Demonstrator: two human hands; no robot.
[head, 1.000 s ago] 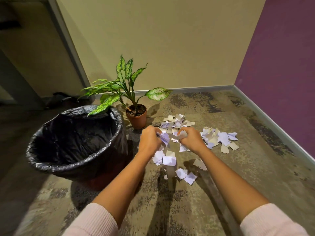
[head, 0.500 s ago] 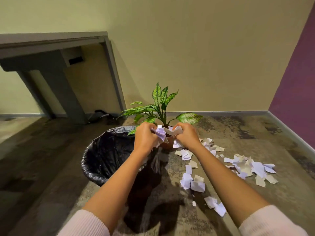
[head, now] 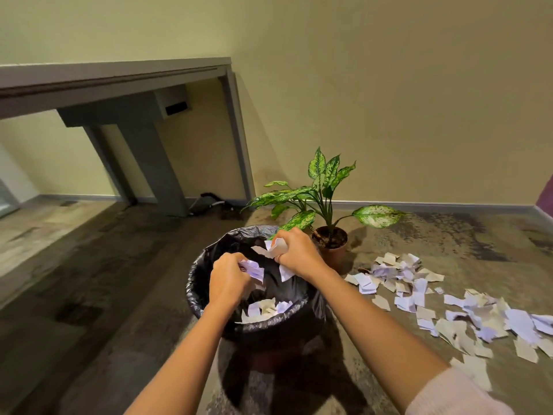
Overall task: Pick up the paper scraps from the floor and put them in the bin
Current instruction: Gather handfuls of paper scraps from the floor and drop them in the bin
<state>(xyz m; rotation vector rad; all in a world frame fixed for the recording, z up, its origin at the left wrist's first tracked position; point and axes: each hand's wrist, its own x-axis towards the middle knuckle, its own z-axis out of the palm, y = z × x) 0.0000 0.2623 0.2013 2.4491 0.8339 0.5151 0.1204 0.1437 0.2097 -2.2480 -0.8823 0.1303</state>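
Dropping step: our left hand (head: 229, 280) and right hand (head: 296, 254) each clutch paper scraps (head: 273, 248) above the bin (head: 197, 283); next, we loosen both grips

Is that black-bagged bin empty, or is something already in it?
Not empty: white and cream paper scraps lie inside the round bin lined with a black plastic bag, seen just behind its near rim.

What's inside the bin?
A black bag lines the bin, and some white and purple paper scraps lie inside near the front. The left hand and right hand hold crumpled scraps above it, hiding the rest of the bottom.
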